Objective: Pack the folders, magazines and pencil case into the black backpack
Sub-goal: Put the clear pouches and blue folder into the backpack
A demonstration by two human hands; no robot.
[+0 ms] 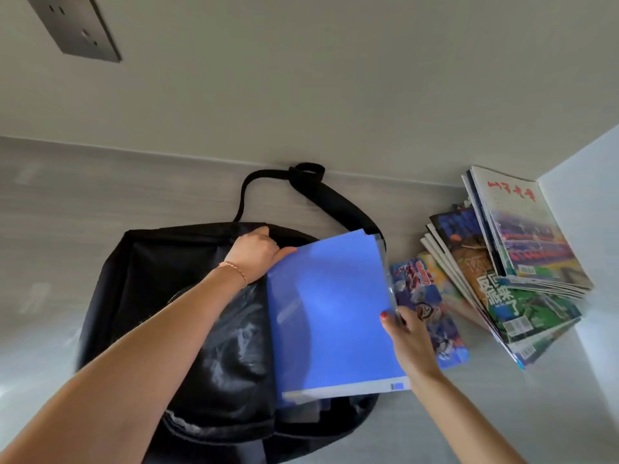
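My left hand (256,254) grips the black fabric backpack's (174,296) top edge; my right hand (407,333) pinches the flat blue plastic folder (331,313) lying over it. On the grey wood-grain tabletop (83,202), against the pale wall (301,78), glossy magazines (522,259) fan out at three o'clock beside a colourful printed pencil case (432,296).

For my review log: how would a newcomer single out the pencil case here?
Start at the black backpack on the grey table. Right of it, between the blue folder and the fanned magazines, lies the pencil case: one flat cartoon-printed pouch, partly behind the right hand.
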